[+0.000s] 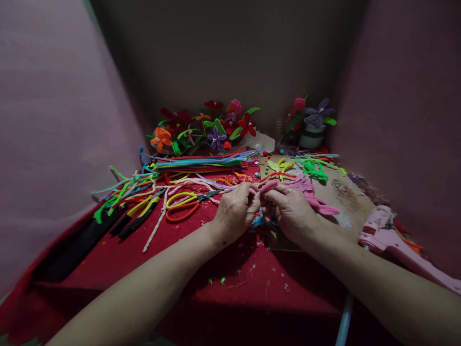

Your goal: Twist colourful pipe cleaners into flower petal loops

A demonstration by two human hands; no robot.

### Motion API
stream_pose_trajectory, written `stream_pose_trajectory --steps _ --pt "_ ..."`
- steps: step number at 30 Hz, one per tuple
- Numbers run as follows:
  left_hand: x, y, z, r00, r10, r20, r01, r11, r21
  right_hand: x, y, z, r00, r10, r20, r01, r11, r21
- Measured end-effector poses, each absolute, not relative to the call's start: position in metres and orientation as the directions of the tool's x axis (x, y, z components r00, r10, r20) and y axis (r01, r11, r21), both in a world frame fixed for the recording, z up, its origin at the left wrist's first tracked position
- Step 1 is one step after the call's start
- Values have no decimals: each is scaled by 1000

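Between my hands, over the middle of the red cloth, is a pink pipe cleaner [269,186]. My left hand [236,209] is closed on one end of it, fingertips pinched together. Close beside it, my right hand [290,209] pinches the pink fuzzy length between thumb and fingers. Just past my right hand lie several looped pink pipe cleaner pieces [324,207]. Blue pieces [264,221] show beneath my hands. Scissors [183,205] with yellow and red handles lie left of my left hand, blades pointing toward it.
Pliers [142,214] lie at the left near a bundle of coloured pipe cleaners [205,162]. A pink glue gun [385,235] rests at the right on a cardboard sheet [351,204]. Pipe cleaner flowers [216,137] and a small pot [311,137] stand at the back. Light walls flank both sides.
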State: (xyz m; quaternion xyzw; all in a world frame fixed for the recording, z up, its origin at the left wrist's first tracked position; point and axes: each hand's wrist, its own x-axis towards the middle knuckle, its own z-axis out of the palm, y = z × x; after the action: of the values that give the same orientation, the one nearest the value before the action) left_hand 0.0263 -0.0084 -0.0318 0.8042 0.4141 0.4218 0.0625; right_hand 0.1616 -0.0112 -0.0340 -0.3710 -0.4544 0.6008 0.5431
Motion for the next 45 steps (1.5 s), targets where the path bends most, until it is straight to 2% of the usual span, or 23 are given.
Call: stream_pose_trajectory --steps 2,4,5,7,12,19,22,24,29,33,38,45 --pt "28 -8 -30 239 811 533 526 -570 631 162 -11 -33 -127 989 74 -269 37 -962" --pt "30 -8 -26 207 915 347 366 -402 839 162 -12 -31 -116 988 106 -206 80 -975" --pt "31 -8 -24 215 943 253 283 -308 908 162 -13 -29 -114 986 118 -181 97 -979" --pt "32 -8 -21 239 960 148 169 -191 967 163 -14 -26 -114 987 115 -174 94 -980" --pt "32 -9 -18 221 962 161 146 -196 970 166 -11 -24 -78 994 78 -259 56 -964" --pt "32 -14 -7 301 953 14 90 -43 995 171 -10 -22 -12 988 155 -107 153 -982" --pt "33 -15 -6 287 958 -4 63 -14 998 171 -13 -19 7 980 198 -12 199 -980" --pt "33 -15 -5 277 961 -5 50 -9 999 172 -14 -18 -9 980 200 -14 200 -980" --pt "30 -14 -3 337 941 -29 -6 33 999 172 -11 -19 -133 980 151 -178 126 -976" --pt "27 -11 -3 343 939 17 -26 -9 1000 171 -10 -18 -87 988 132 -213 111 -971" --pt "26 -8 -7 367 930 32 -80 -2 997 170 -9 -21 -192 981 19 -328 -46 -943" --pt "27 -9 -7 358 932 59 -52 -43 998 173 -9 -21 -282 959 -23 -232 -92 -968"
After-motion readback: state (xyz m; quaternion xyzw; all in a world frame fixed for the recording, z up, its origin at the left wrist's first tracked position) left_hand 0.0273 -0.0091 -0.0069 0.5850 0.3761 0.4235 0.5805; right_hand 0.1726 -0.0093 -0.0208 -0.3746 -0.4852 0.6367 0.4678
